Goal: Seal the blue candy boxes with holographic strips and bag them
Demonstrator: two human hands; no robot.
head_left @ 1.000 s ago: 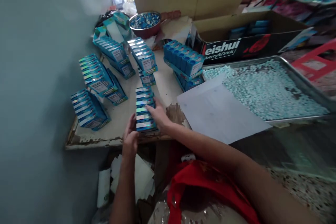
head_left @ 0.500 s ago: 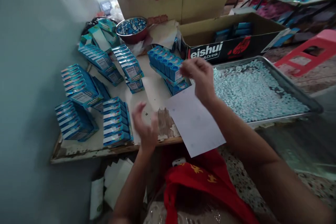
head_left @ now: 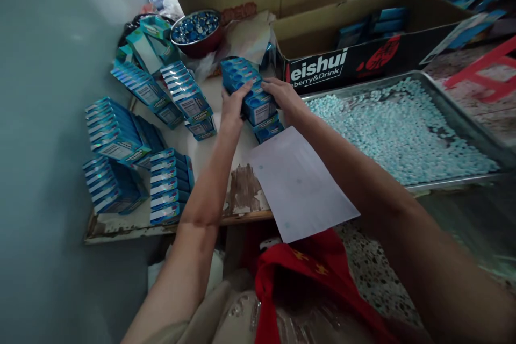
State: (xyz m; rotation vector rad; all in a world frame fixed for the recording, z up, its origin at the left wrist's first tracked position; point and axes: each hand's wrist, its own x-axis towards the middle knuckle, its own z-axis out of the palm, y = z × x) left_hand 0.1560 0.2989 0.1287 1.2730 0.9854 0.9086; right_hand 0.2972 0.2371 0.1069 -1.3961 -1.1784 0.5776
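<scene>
My left hand point(head_left: 234, 103) is closed along the left side of a blue candy display box point(head_left: 260, 107), its thumb over the top. Against the right side of that same box presses my right hand point(head_left: 282, 97), fingers on the upper edge. Small blue packs stand in a row inside the box, which rests on another blue display box point(head_left: 269, 131). A white sheet of paper point(head_left: 302, 183) lies below my right forearm and overhangs the table's front edge.
More display boxes point(head_left: 116, 129) stand stacked on the left of the table. A red bowl point(head_left: 205, 45) of wrapped candies is behind them. At right are a metal tray point(head_left: 500, 158) of pale blue pieces and a black-sided cardboard carton point(head_left: 318, 72). A wall point(head_left: 44, 118) borders the left.
Both hands have moved onto the display box: the left went forward from the front of the table, and the right came down to the box's right side. The view has shifted slightly.
</scene>
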